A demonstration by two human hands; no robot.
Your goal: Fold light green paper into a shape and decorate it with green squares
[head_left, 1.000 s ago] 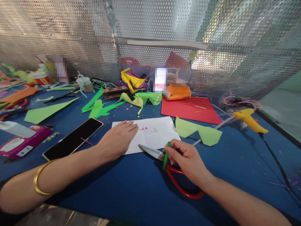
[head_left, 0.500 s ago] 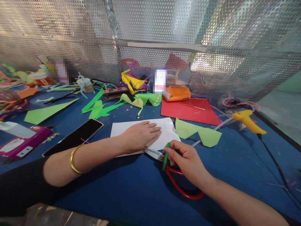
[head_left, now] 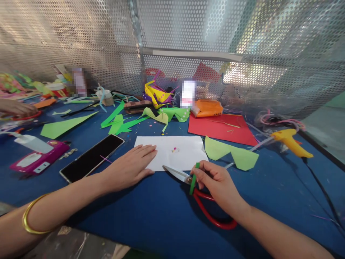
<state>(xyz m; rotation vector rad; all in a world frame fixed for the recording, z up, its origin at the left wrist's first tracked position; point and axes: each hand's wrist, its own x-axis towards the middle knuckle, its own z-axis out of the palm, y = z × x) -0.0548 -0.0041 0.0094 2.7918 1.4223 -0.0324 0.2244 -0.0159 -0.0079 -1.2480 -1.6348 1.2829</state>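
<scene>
My left hand (head_left: 133,165) lies flat, fingers together, on the near left corner of a white sheet of paper (head_left: 178,153) on the blue table. A few tiny coloured bits (head_left: 175,149) sit on the sheet. My right hand (head_left: 217,183) pinches a narrow dark green paper strip (head_left: 193,179) and rests over red-handled scissors (head_left: 207,205) lying on the table; their blades (head_left: 175,173) point left over the sheet's near edge.
A black phone (head_left: 91,157) lies left of my left hand, a pink device (head_left: 37,160) beyond it. Light green cut-outs (head_left: 231,153), red paper (head_left: 221,126) and a yellow glue gun (head_left: 292,142) lie to the right. Another person's hand (head_left: 16,107) is at far left. Perforated metal wall (head_left: 188,36) behind.
My left hand slid right across the white sheet, then drew back to its left corner, leaving the coloured bits gathered in one small heap. My right hand stayed put.
</scene>
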